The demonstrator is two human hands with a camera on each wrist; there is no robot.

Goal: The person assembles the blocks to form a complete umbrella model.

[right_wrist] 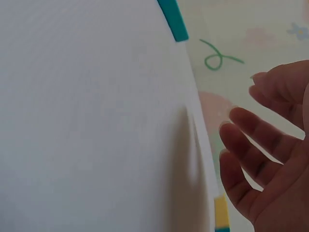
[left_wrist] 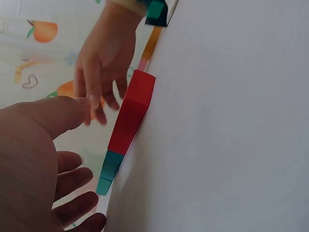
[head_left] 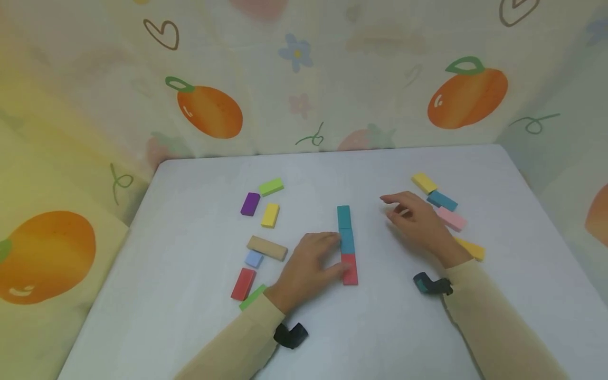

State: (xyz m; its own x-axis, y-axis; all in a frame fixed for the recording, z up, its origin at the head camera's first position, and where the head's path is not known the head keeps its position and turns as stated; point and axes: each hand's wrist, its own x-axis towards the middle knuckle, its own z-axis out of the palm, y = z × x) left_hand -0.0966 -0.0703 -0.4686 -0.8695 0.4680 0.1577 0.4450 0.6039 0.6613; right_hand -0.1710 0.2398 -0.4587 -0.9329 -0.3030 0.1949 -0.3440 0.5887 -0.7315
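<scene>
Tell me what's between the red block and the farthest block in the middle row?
One blue-green block lies there, in the head view.

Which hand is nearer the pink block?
Right. In the head view the right hand is immediately left of the pink block; the left hand is farther left, beside the middle row of blocks.

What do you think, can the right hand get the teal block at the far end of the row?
Probably yes. The right hand looks empty, and only white tabletop shows between it and the teal block. The left hand leaves that side free.
</scene>
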